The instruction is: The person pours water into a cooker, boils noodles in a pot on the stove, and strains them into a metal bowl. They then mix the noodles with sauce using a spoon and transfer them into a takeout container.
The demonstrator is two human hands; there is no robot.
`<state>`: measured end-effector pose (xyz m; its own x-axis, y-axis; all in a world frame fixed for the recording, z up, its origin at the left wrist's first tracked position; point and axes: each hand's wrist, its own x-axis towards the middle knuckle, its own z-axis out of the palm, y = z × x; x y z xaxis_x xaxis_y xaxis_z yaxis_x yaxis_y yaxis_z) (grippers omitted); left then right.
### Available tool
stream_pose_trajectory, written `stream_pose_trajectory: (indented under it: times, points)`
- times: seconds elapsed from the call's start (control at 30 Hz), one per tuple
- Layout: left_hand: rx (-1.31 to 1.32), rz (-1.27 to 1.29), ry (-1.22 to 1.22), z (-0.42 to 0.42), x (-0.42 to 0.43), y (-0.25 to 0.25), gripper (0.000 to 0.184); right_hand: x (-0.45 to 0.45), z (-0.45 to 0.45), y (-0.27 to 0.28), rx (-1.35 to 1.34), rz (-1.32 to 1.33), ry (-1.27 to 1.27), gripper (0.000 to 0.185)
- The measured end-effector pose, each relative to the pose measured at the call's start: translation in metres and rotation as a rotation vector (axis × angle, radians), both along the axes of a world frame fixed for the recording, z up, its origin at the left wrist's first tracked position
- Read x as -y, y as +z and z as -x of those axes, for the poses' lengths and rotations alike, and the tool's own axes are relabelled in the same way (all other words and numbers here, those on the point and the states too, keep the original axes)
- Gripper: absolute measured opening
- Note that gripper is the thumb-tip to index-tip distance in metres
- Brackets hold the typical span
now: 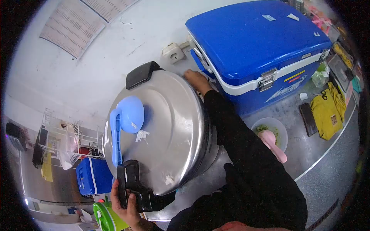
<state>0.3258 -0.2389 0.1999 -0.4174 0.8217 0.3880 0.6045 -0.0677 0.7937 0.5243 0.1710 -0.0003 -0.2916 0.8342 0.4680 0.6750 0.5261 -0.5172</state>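
A large round steel pot with a shiny lid [169,115] fills the middle of the view. My left hand [129,206] is wrapped round the black handle [133,184] at the lid's near edge. Beyond the pot, my right hand [197,81] is at its far right side, between the pot and the blue cooler; its fingers are partly hidden there, and I cannot make out what they hold. On top of the lid lies a light blue plastic scoop [131,113]. A second black handle [142,75] is at the lid's far edge.
The big blue cooler [254,42] stands at the back right. A bowl [283,129] with green bits and a pink scoop [273,145] is right of my arm. Further right are a yellow cloth [325,115] and a dark wallet-like item [308,119]. A wall socket [173,53] sits behind the pot.
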Motion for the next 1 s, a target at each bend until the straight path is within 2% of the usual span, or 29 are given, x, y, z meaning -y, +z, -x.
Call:
stream_pose_trajectory:
  times: [0.03, 0.1, 0.13, 0.17, 0.27, 0.37, 0.47, 0.53, 0.67, 0.73, 0.8, 0.87, 0.93, 1.0]
  points:
    - [0.01, 0.014, 0.007, 0.0, 0.001, 0.001, 0.056, -0.008, 0.007, 0.0, -0.002, -0.002, -0.001, 0.02]
    - [0.017, 0.023, 0.017, -0.001, 0.001, 0.001, 0.056, -0.04, 0.023, -0.009, -0.36, 0.015, -0.215, 0.02]
    - [0.005, 0.025, 0.029, -0.001, 0.001, 0.001, 0.056, -0.052, 0.026, -0.015, -0.362, 0.013, -0.211, 0.02]
    - [-0.007, 0.025, 0.04, -0.002, -0.001, 0.001, 0.056, -0.06, 0.026, -0.017, -0.377, -0.214, -0.382, 0.021]
    - [0.075, -0.002, 0.035, -0.002, -0.001, -0.004, 0.056, -0.074, 0.031, -0.025, -0.387, -0.265, -0.52, 0.026]
    - [0.021, 0.016, 0.017, 0.005, 0.0, -0.004, 0.057, -0.054, 0.027, -0.013, -0.4, -0.113, -0.284, 0.03]
    - [-0.069, 0.008, 0.055, -0.002, -0.003, 0.001, 0.059, -0.05, 0.033, -0.012, -0.296, -0.11, -0.188, 0.031]
    - [-0.027, 0.003, 0.076, -0.008, -0.004, 0.0, 0.06, -0.049, 0.034, -0.008, -0.265, 0.024, -0.089, 0.025]
    - [0.095, 0.012, 0.078, -0.007, -0.003, 0.001, 0.062, -0.061, 0.037, -0.003, -0.402, -0.064, -0.079, 0.022]
    - [0.052, 0.044, 0.088, -0.001, 0.001, 0.001, 0.062, -0.071, 0.037, -0.001, -0.389, 0.095, -0.155, 0.02]
    - [0.008, 0.078, 0.098, -0.001, 0.0, 0.002, 0.062, -0.079, 0.037, -0.006, -0.391, 0.057, -0.18, 0.019]
    - [0.07, 0.036, 0.065, -0.006, -0.002, 0.002, 0.062, -0.08, 0.038, -0.014, -0.389, 0.022, -0.205, 0.019]
    - [0.027, 0.025, 0.07, -0.001, 0.0, -0.001, 0.062, -0.076, 0.039, -0.024, -0.594, -0.096, -0.236, 0.018]
    - [-0.018, 0.016, 0.072, -0.001, -0.001, -0.003, 0.062, -0.068, 0.037, -0.019, -0.584, -0.051, -0.232, 0.018]
